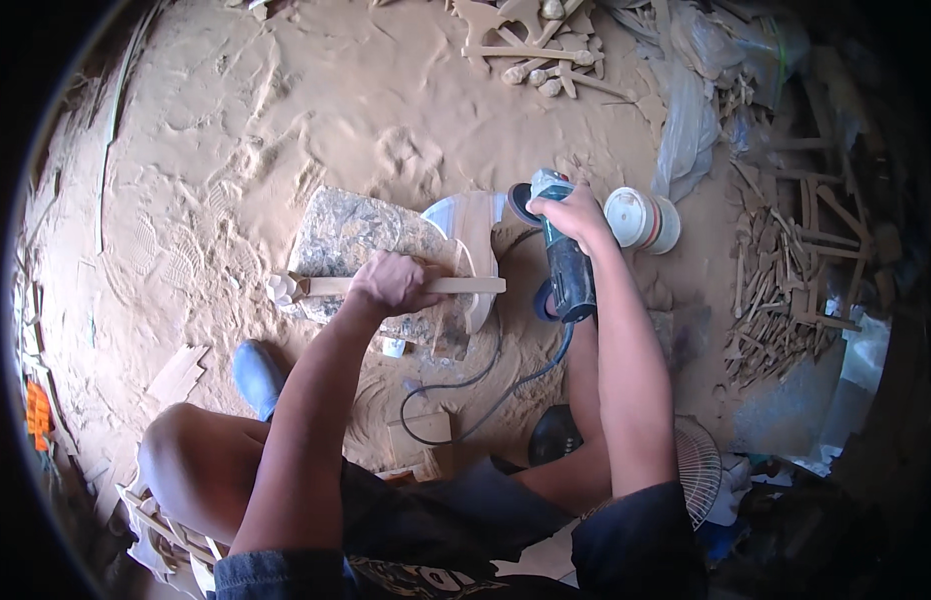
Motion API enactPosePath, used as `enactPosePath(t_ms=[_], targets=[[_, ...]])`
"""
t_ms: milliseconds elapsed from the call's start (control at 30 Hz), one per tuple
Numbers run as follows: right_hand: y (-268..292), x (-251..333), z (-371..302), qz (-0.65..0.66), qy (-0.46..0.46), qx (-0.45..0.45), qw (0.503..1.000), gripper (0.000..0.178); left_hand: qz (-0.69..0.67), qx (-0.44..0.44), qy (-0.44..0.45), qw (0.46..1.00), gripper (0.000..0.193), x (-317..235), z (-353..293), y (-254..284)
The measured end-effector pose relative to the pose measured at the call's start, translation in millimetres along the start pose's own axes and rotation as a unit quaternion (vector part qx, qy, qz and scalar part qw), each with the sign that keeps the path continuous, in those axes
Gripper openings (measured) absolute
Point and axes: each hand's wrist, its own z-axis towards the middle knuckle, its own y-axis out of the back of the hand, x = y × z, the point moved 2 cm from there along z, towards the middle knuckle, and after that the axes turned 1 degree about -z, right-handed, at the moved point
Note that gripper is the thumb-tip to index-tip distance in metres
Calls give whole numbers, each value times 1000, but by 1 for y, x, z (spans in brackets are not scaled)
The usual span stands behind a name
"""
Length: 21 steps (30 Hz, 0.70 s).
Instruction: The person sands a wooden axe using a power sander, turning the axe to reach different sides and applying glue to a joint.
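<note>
My left hand (393,282) is closed round a pale wooden stick (475,285) that lies crosswise over a worn, stained block (335,230). A carved, knob-like end (284,289) sticks out to the left of the hand. In my right hand (577,215) is a teal and black angle grinder (568,265), its body pointing back toward me. The grinder's round disc (520,203) stands off to the right of the block, apart from the stick. A curved, pale wooden piece (475,235) adjoins the block's right side. Whether the disc is spinning cannot be told.
Wood dust (205,130) covers the floor. A power cord (485,390) loops near my legs. A white tub (640,220) lies right of the grinder. Carved wooden pieces (545,50) lie far off, and wood scraps (775,290) are piled at right, near plastic bags (690,130).
</note>
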Motion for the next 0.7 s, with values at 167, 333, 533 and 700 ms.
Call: enactPosePath(t_ms=[167,333,533,700], targets=[[-3,-13,14,40,41,-24,998,71,-24,67,21,997,51,-9,11,16],[3,-9,10,-11,12,-30,999,94,30,92,23,995,53,-7,11,10],[8,-75,-74,187,84,-139,969,85,4,135,32,990,51,-18,13,16],[-42,-149,-198,515,41,-140,844,70,-27,89,17,996,50,-20,4,18]])
